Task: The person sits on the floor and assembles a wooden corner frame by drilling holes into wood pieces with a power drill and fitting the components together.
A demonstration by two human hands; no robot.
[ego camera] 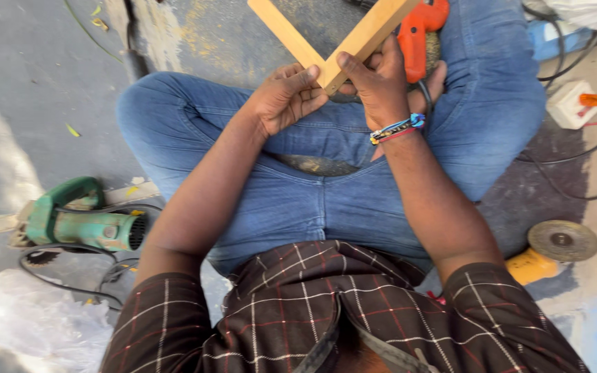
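two pale wooden strips [333,48] | joined in a v at one corner | held above lap

Sunlit, stained grey concrete floor [29,76], apparently outdoors.

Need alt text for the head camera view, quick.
Both hands, left hand and right hand, grip two wooden strips meeting at a corner above a seated person's jeans. An orange drill lies behind; a green power saw sits on the floor.

No packages, signs or screens showed; no label could be made out on any tool lying on the floor.
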